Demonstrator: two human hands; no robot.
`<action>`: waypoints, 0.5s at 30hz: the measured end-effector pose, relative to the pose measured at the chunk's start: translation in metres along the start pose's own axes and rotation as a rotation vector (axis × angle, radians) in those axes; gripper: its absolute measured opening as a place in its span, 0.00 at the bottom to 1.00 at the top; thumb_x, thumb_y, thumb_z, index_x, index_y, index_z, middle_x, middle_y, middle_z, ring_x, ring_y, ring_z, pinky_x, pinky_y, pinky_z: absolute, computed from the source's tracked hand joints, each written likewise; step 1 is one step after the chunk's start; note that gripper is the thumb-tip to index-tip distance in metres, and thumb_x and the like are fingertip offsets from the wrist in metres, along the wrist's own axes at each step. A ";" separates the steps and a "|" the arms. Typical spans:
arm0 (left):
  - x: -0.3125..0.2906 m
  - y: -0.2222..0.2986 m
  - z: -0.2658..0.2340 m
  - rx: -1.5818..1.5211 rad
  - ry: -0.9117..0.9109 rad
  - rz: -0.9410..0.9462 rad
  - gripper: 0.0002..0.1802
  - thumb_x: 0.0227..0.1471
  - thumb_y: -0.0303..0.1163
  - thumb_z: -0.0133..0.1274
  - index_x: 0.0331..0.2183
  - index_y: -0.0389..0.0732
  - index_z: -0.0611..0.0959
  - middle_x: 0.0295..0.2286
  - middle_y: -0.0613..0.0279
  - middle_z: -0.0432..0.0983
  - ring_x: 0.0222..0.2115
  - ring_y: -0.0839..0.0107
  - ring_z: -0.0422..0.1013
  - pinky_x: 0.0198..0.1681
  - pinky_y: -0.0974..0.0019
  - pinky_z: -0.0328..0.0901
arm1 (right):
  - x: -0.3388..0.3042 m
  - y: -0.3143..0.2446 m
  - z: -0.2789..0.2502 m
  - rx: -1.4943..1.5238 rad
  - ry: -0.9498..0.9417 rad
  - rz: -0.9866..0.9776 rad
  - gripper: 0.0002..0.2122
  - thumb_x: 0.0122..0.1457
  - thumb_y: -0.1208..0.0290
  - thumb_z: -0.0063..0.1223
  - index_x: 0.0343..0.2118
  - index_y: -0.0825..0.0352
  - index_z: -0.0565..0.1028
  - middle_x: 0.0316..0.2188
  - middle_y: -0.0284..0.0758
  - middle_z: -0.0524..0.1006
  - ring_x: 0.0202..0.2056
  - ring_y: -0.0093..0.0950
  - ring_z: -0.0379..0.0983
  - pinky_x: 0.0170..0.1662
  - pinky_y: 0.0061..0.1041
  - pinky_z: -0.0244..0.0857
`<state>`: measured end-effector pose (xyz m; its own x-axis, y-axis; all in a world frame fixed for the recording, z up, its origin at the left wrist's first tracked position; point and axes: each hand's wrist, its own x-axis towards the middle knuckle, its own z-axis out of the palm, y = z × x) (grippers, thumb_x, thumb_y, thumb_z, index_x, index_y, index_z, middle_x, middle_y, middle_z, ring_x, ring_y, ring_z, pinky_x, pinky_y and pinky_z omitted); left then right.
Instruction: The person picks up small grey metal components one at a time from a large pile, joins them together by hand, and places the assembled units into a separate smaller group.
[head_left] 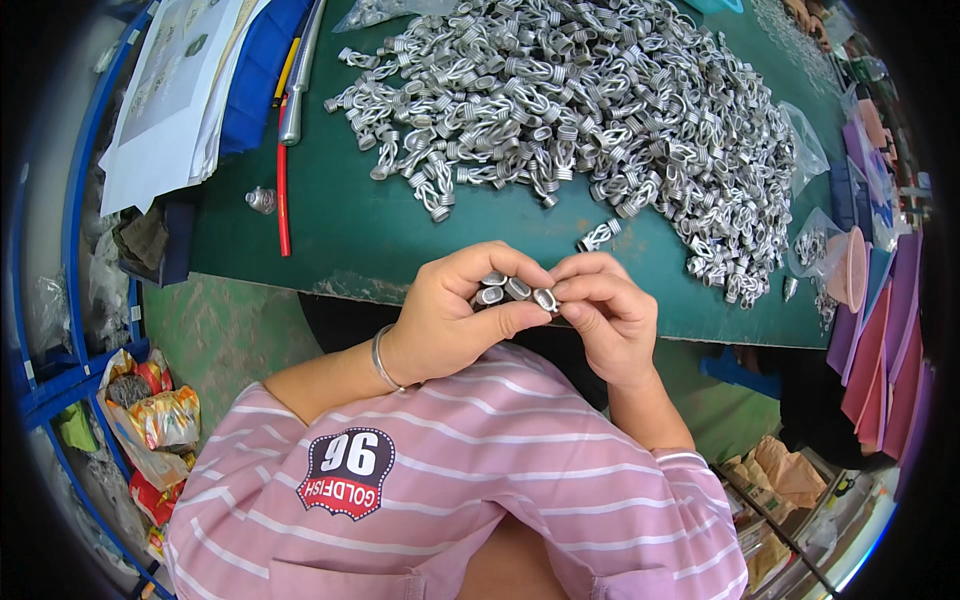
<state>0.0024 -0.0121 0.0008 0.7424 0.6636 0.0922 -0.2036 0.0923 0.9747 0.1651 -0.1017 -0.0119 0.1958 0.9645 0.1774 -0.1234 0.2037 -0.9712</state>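
A: What is the green counter point(370, 250) carrying?
B: A big pile point(570, 100) of grey metal pieces is spreading over it, and a loose piece point(599, 236) is lying between that and the hands. Papers point(165, 90) are resting at the left, near a red stick point(283, 200).
A: And the hands?
B: They're meeting at the near edge. The left hand point(460, 300) is curling round several pieces point(490, 295); the right hand point(610, 310) is pinching an end piece point(545, 299) against the left's fingertips.

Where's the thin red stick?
In the head view, the red stick lies toward the left of the green table, right of a small silver piece.
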 end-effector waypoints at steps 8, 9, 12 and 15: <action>-0.002 0.002 -0.004 -0.352 0.040 -0.447 0.11 0.51 0.24 0.51 0.39 0.34 0.73 0.26 0.63 0.72 0.19 0.81 0.66 0.19 0.80 0.60 | -0.001 -0.001 0.008 -0.194 0.128 -0.389 0.24 0.42 0.89 0.59 0.41 0.68 0.60 0.37 0.44 0.70 0.33 0.26 0.70 0.34 0.20 0.67; -0.003 -0.001 -0.003 -0.416 0.022 -0.484 0.11 0.52 0.25 0.50 0.39 0.34 0.73 0.26 0.61 0.72 0.19 0.80 0.67 0.19 0.80 0.61 | -0.002 -0.001 0.011 -0.212 0.129 -0.419 0.24 0.42 0.89 0.59 0.41 0.68 0.60 0.37 0.44 0.70 0.32 0.26 0.70 0.33 0.21 0.68; -0.001 -0.003 0.003 -0.625 0.070 -0.553 0.13 0.53 0.27 0.47 0.41 0.33 0.72 0.28 0.58 0.72 0.22 0.75 0.70 0.19 0.77 0.65 | 0.002 -0.010 0.015 -0.303 0.080 -0.457 0.18 0.42 0.85 0.60 0.36 0.69 0.66 0.32 0.44 0.74 0.30 0.30 0.73 0.31 0.24 0.68; 0.000 0.003 0.002 -0.731 0.098 -0.594 0.15 0.54 0.27 0.46 0.44 0.32 0.70 0.30 0.55 0.72 0.26 0.70 0.73 0.23 0.73 0.70 | 0.006 -0.025 0.011 -0.480 -0.016 -0.475 0.09 0.45 0.83 0.57 0.31 0.72 0.72 0.29 0.43 0.75 0.29 0.33 0.73 0.30 0.25 0.67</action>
<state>0.0032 -0.0138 0.0037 0.8031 0.4145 -0.4281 -0.1836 0.8556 0.4840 0.1590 -0.0988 0.0150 0.1069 0.7918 0.6014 0.4188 0.5127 -0.7495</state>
